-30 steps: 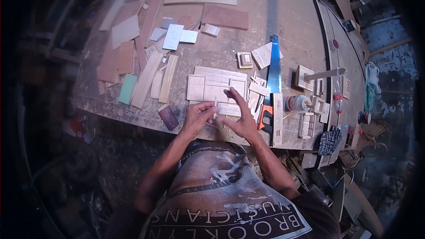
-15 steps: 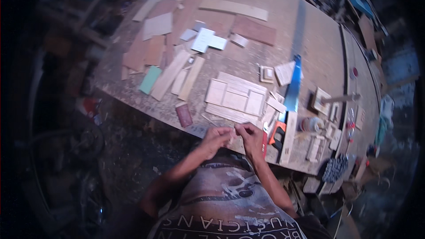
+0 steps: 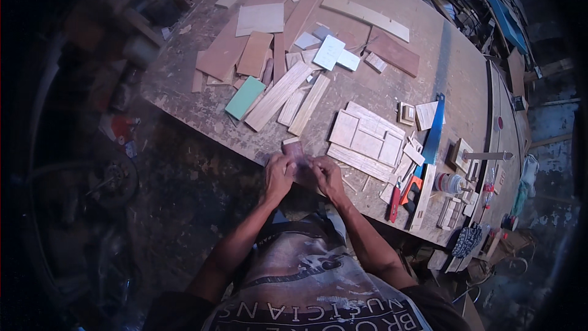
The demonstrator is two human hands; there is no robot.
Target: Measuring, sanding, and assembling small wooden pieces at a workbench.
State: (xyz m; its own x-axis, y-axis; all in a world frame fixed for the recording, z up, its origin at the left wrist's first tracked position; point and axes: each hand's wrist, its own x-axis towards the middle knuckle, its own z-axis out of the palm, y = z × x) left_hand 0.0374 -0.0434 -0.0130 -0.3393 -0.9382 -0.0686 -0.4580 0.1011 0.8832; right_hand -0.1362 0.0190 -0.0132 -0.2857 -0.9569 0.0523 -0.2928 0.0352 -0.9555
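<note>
A reddish-brown sanding block (image 3: 294,149) with a pale wooden end lies at the front edge of the workbench. My left hand (image 3: 279,175) is at its left side, fingers curled and pressed together. Across from it, my right hand (image 3: 327,176) reaches the block's right side, its fingers drawn into a pinch. Whatever the fingertips hold is too small or too hidden to make out. To the right of my hands lies a panel of pale wood pieces (image 3: 370,136), fitted side by side, with thin offcuts around it.
A handsaw (image 3: 433,132) with an orange and black handle lies right, beside a red-handled cutter (image 3: 394,201). Further right stand a glue bottle (image 3: 449,182) and small wooden assemblies (image 3: 450,213). A green block (image 3: 245,98), wood strips (image 3: 280,97) and boards (image 3: 254,54) cover the left.
My hands have moved left from the bench edge below the panel to the sanding block. The view has shifted, so the bench contents appear farther right.
</note>
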